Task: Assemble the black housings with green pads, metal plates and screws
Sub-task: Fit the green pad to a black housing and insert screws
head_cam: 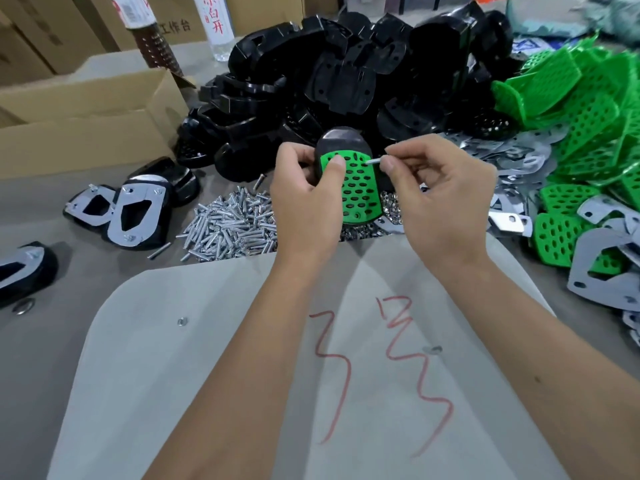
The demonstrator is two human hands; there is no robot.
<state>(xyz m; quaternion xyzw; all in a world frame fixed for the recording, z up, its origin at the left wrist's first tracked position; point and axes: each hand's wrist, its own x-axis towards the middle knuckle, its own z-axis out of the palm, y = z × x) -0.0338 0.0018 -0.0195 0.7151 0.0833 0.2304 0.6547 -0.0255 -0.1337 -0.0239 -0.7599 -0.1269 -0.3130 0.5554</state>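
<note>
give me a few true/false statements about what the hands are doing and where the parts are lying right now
1. The left hand holds a black housing with a green pad on it. True.
2. The right hand is empty. False: it pinches a screw at the pad's edge.
3. The screw pile lies left of the hands. True.
4. The loose green pads are heaped on the left. False: they are on the right.
5. The cardboard box sits at the far left. True.
</note>
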